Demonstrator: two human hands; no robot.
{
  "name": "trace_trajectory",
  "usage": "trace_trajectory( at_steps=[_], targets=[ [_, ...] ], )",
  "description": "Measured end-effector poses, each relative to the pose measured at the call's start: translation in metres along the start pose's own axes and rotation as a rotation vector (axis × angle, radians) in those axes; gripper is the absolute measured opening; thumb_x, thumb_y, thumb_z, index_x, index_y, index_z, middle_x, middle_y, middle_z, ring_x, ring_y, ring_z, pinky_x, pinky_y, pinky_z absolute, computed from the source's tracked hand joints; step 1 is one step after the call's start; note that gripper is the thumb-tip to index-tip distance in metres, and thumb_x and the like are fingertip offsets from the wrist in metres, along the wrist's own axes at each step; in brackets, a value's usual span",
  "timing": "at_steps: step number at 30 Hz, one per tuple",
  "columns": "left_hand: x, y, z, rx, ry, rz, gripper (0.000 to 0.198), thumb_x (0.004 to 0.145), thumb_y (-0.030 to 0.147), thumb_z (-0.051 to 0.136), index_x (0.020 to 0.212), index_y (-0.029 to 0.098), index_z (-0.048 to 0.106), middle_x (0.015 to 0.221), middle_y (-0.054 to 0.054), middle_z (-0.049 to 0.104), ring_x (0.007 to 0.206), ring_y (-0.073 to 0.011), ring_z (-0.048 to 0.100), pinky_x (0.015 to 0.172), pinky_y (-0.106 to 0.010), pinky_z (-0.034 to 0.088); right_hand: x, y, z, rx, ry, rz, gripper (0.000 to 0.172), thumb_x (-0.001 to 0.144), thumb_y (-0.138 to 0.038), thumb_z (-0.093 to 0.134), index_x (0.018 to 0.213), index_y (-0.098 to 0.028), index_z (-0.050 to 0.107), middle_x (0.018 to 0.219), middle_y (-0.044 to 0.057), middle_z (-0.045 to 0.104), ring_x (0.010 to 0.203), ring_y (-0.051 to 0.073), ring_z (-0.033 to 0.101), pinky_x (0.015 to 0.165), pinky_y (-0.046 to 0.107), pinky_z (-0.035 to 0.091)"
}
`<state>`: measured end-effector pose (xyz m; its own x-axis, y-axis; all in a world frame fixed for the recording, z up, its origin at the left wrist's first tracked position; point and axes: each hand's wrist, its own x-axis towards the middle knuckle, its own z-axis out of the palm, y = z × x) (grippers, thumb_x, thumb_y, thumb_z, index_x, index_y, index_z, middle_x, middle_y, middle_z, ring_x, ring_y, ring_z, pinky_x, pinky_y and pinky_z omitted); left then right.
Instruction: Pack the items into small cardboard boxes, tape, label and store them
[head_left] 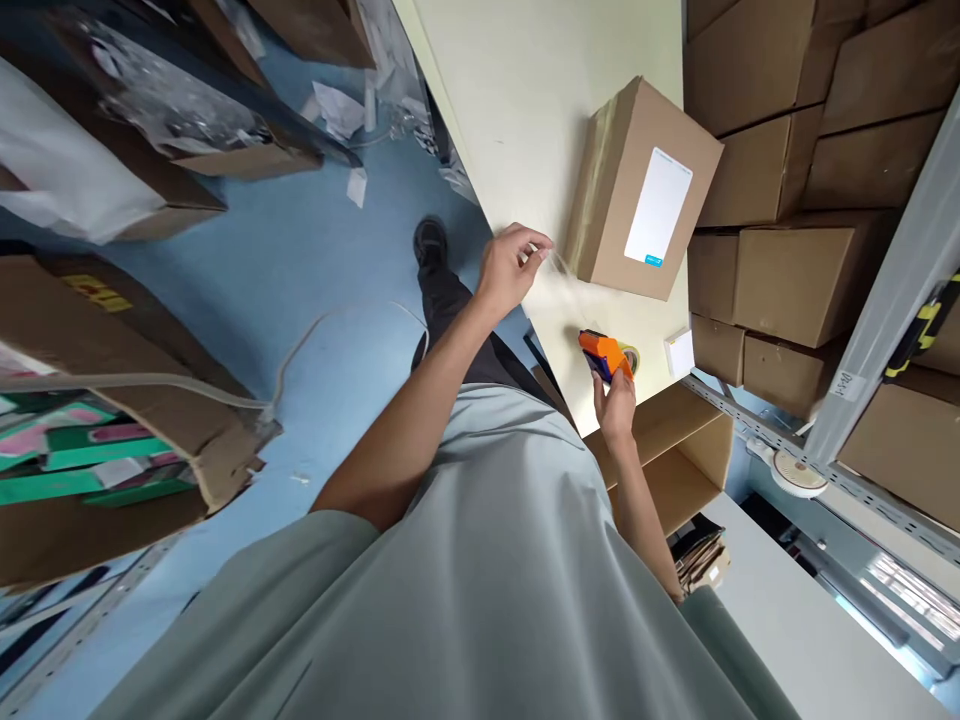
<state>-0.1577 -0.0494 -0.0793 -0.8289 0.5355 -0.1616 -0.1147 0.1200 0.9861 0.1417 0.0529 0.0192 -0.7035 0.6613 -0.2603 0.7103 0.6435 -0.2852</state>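
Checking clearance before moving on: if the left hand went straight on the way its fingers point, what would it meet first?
Probably the cardboard box: the left hand, pinching a strand of clear tape, points at its taped near side. Nothing else shows between; depth is unclear.

A cream table (517, 100) is carrying a brown box (611, 215), which is lying flat with a white label (658, 207) facing up. A small white pad (679, 352) is sitting near the box, close to the table's edge. Beside the table, the blue floor (315, 250) is holding paper scraps (337, 108) and a pale cable (330, 320).
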Motion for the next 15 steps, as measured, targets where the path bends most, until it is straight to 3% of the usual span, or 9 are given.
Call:
trace_trajectory(
  at_steps=[9,15],
  targets=[
    [0.007,0.004,0.046,0.02,0.152,-0.013,0.015,0.104,0.028,0.065,0.102,0.022,0.078,0.105,-0.006,0.073,0.095,-0.019,0.069,0.084,-0.032,0.058,0.01,-0.001,0.016,0.072,-0.054,0.134,0.048,0.108,-0.065,0.048,0.112,-0.018,0.06,0.121,0.026,0.069,0.126,0.038,0.066,0.112,0.063,0.053],
    [-0.002,0.004,0.075,0.004,0.314,-0.081,0.027,0.107,0.04,0.068,0.127,0.025,0.076,0.126,-0.01,0.07,0.097,-0.0183,0.073,0.086,-0.03,0.062,0.003,-0.005,0.026,0.081,-0.001,0.138,0.051,0.108,-0.066,0.048,0.11,-0.018,0.063,0.114,0.023,0.07,0.118,0.036,0.069,0.11,0.061,0.055]
  ],
)
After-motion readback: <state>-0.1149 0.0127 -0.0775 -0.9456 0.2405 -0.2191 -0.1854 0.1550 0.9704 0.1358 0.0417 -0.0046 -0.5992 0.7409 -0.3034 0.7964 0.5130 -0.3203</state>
